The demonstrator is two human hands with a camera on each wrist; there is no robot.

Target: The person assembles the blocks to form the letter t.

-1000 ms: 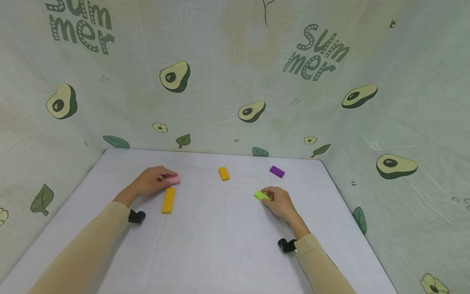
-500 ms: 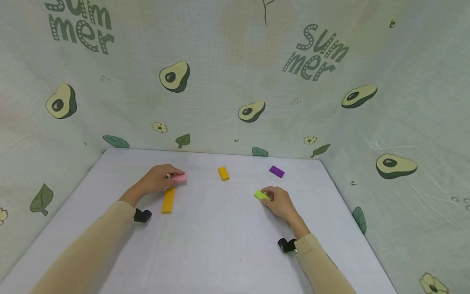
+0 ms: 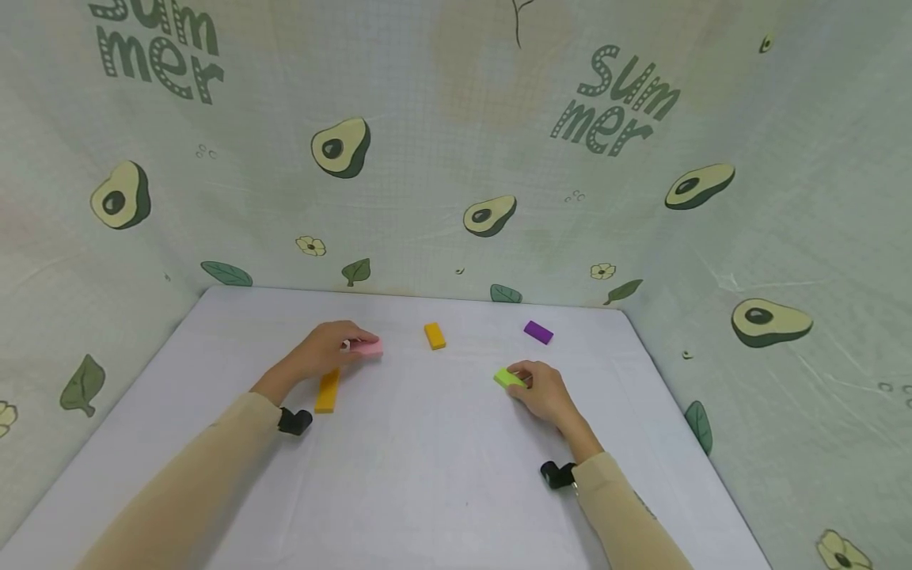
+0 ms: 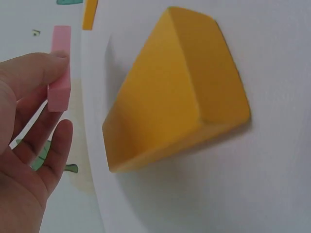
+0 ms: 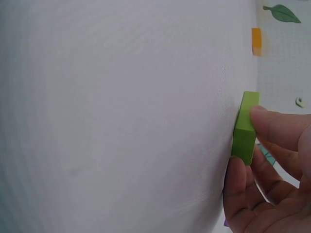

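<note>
A: How is the step in hand, the handling of two blocks, best done?

B: In my judgement, the left hand (image 3: 330,348), left of centre in the head view, should move the pink block (image 3: 368,347) in a light, level pinch, clear of the long yellow block (image 3: 327,392), whose far end the hand hides. The right hand (image 3: 543,392), right of centre, would do well to hold the green block (image 3: 507,378) steady, low over the table (image 3: 427,467). The short yellow block (image 3: 435,336), upper centre, and the purple block (image 3: 538,332), upper right, deserve a margin.

A: Where do the held blocks lie relative to the fingers?

B: Pink: clamped between thumb and fingers, jutting rightward past the fingertips in the head view; at upper left of the left wrist view, the thumb crosses its face and one finger below stands apart. Green: clamped likewise; at right in the right wrist view, the thumb presses its right side, a fingertip meets its lower end, and its upper end is free. Whether pink touches the table cannot be told.
</note>
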